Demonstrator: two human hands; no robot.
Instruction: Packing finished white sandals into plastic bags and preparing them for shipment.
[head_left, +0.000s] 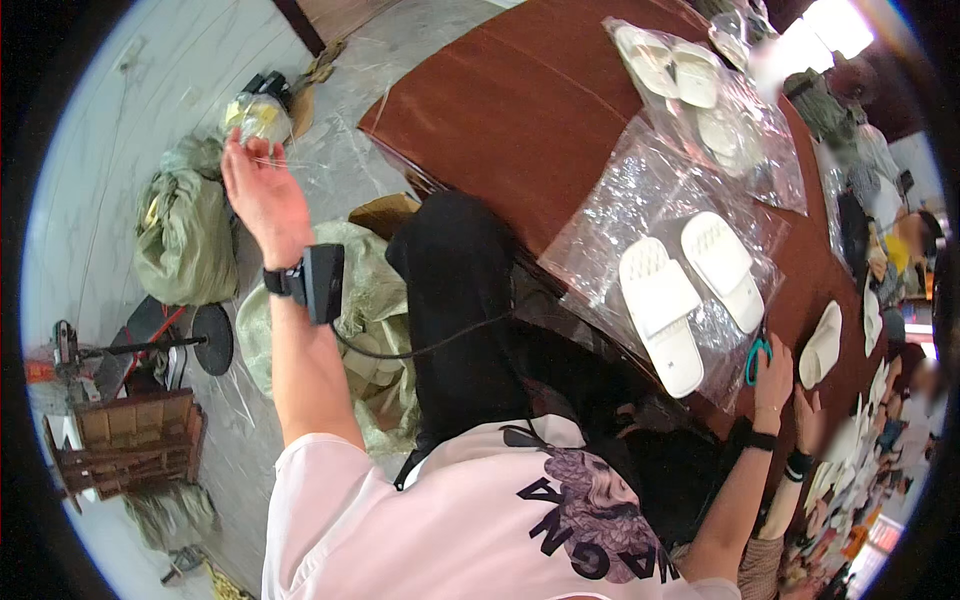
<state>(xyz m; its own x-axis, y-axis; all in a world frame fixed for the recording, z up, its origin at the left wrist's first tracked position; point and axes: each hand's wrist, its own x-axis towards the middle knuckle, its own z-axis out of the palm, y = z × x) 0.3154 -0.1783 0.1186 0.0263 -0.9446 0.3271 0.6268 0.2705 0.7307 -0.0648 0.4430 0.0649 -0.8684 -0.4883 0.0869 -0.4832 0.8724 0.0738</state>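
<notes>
My left hand (pixel 268 195) reaches out over the floor on the left, palm up, its fingers parted and slightly curled. Thin pale strands show beside those fingertips; whether they touch the hand I cannot tell. On the table's right part, my right hand (pixel 772 380) grips a pair of scissors (pixel 757 357) by teal handles. The blades are hard to make out beside the slippers. Two white slide slippers, one (pixel 660 310) nearer and one (pixel 722 268) farther, lie on a clear plastic bag (pixel 610 240) just left of the scissors.
More bagged white slippers (pixel 690 75) lie farther back on the brown table (pixel 480 90). A co-worker's hand (pixel 808 420) is beside my right hand, near a loose white slipper (pixel 821 345). Green sacks (pixel 185 240) stand on the floor left, near stacked wooden pieces (pixel 130 435).
</notes>
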